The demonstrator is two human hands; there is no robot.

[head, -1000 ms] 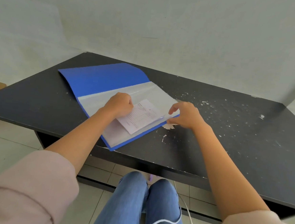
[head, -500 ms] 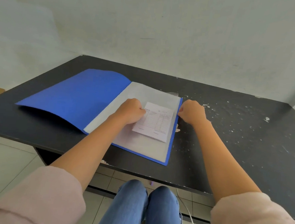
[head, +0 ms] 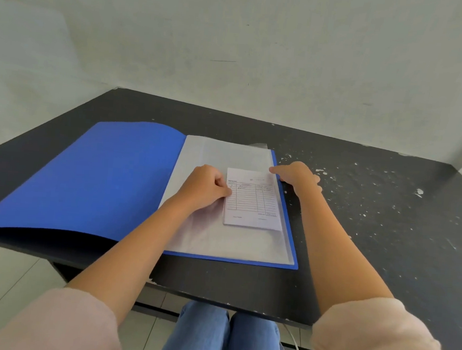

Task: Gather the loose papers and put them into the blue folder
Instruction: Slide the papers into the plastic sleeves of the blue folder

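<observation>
Left hand (head: 206,186) pinches paper (head: 252,201); right hand (head: 298,177) holds blue folder (head: 99,181).

A black table (head: 359,212), chipped white toward 2 o'clock, meets a pale wall (head: 235,37) at 12. Light floor tiles (head: 9,273) show at 7 o'clock

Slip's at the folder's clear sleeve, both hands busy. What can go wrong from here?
1. The left hand pinches the slip by its left edge only; pushing sideways may buckle it.
2. The right hand holds the sleeve at its right edge; if it lets go, the opening may close on the slip.
3. The folder cover bows up near the front edge of the table; an arm nudge could shift it.
</observation>
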